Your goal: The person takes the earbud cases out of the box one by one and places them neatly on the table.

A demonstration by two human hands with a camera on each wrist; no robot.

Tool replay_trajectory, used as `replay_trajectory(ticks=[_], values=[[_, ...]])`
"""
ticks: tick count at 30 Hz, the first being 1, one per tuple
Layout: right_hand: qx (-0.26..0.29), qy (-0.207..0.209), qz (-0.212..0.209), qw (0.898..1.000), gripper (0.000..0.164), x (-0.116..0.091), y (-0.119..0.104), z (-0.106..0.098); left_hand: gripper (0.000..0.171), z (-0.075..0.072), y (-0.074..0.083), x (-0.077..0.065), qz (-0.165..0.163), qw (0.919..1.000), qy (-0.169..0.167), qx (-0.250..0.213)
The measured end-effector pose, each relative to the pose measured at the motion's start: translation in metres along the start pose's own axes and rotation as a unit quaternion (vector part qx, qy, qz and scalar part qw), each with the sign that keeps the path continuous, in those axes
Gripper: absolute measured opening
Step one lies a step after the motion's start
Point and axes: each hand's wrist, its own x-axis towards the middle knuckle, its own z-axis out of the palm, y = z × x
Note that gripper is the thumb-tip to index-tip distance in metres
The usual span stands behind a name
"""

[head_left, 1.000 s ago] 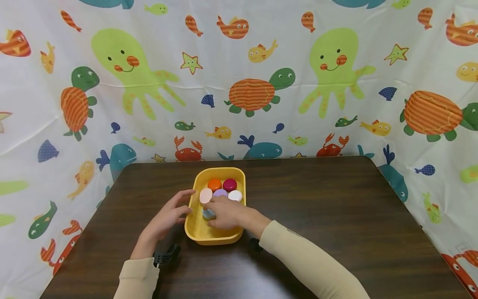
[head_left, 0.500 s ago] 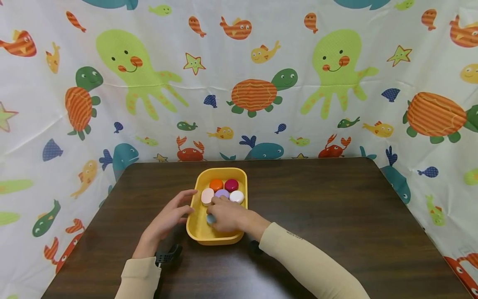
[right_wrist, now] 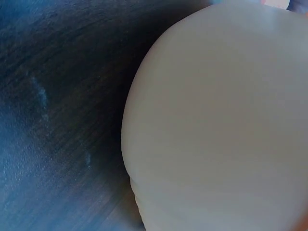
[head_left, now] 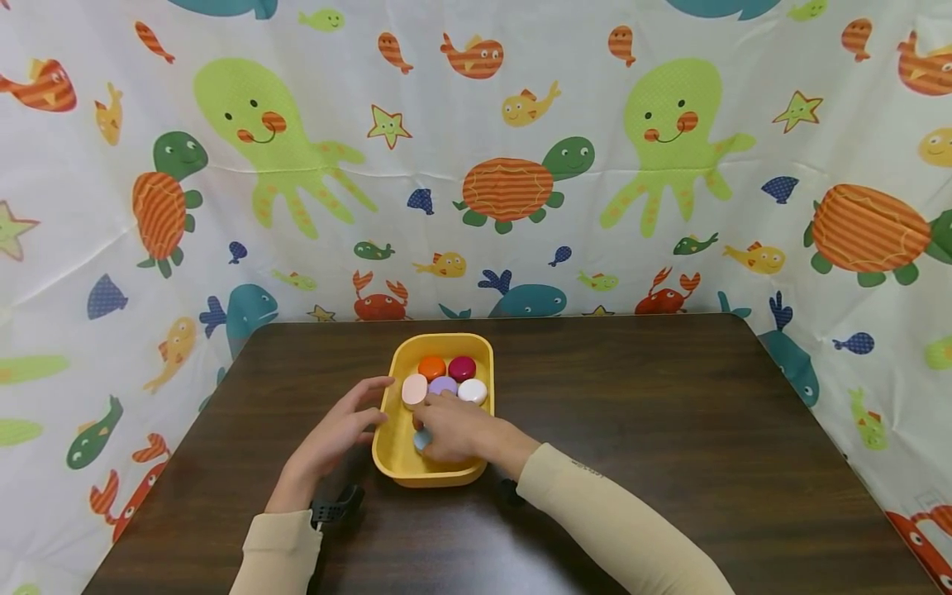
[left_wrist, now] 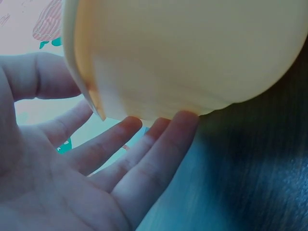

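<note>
The left hand [head_left: 336,436] is touching the outer wall of the yellow tray [head_left: 431,479] at 9 o'clock with relaxed, loosely spread fingers. Inside, toward 7 o'clock, the right hand [head_left: 457,428] is pinching a light-blue piece [head_left: 421,440] with curled fingers, while an orange piece [head_left: 431,368] is sitting at 12 o'clock.

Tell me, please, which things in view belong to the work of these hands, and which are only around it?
Seem to belong to the work:
left hand, touching the yellow box
right hand, holding the blue piece inside it
orange piece, dark pink piece, light pink piece, purple piece, white piece

Only around it:
dark table
sea-animal cloth
black wrist strap
</note>
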Motion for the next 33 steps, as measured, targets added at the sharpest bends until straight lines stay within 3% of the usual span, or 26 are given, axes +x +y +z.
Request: replay_trajectory(ticks=[10,33], values=[[0.024,0.014,0.003,1.000,0.029,-0.003,0.001,0.000,0.058,0.001,0.001,-0.001,-0.001,1.0000,0.000,0.002],[0.024,0.073,-0.004,0.997,0.034,-0.014,-0.002,-0.011,0.058,0.000,0.002,-0.002,0.003,1.0000,-0.002,0.003]])
